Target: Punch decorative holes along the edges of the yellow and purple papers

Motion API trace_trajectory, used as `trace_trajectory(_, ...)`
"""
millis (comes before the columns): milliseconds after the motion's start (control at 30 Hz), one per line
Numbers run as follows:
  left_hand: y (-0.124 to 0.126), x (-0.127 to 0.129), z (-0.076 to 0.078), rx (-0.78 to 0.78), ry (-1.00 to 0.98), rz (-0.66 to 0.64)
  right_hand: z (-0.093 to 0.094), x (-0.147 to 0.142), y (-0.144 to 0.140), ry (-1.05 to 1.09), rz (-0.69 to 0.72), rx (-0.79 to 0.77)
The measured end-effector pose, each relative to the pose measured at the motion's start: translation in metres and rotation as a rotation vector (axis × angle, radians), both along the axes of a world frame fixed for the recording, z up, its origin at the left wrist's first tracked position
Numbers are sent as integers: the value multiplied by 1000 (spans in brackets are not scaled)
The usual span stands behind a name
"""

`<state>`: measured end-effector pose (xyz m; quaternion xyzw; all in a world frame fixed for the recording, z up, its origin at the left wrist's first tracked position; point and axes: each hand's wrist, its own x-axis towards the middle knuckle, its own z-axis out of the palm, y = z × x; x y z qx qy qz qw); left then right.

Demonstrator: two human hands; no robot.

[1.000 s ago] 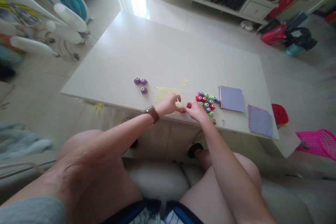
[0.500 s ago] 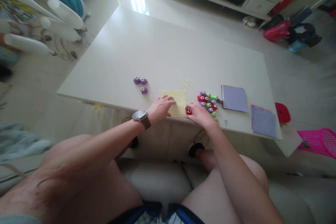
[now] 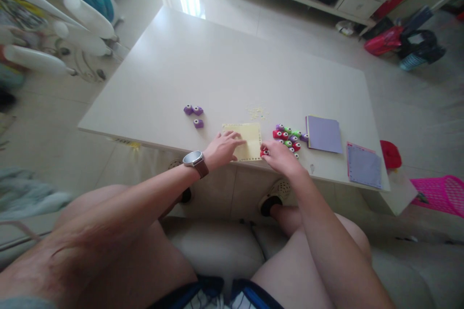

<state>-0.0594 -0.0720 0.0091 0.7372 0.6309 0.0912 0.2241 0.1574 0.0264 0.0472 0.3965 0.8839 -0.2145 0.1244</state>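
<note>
My right hand (image 3: 280, 156): grip narrow, holding small red eye-marked plastic piece (image 3: 264, 153) | pale-yellow square paper sheet (image 3: 253, 137): on white counter (image 3: 232, 67), just left of that grip, near-right corner closest | my left hand (image 3: 222, 147): fingers spread on sheet

The left hand (image 3: 224, 147) covers part of the yellow sheet (image 3: 251, 141). Just right of the sheet, the right hand (image 3: 280, 157) partly hides a red piece (image 3: 264, 153). Beyond the sheet, pale scraps (image 3: 257, 113) are too small to distinguish; far right of it, a pink basket (image 3: 437, 193) is cut off.
</note>
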Motion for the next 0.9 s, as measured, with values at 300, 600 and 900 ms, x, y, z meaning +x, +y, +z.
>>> trace_trajectory(300,-1,1,3,-38,39,-10,-3,-9,-5,-94,-60,100)
trace_trajectory(600,-3,0,-1,-34,51,2,-4,-8,-3,-125,-58,84)
trace_trajectory(900,-2,2,6,-77,39,15,-9,-8,1,-78,-147,147)
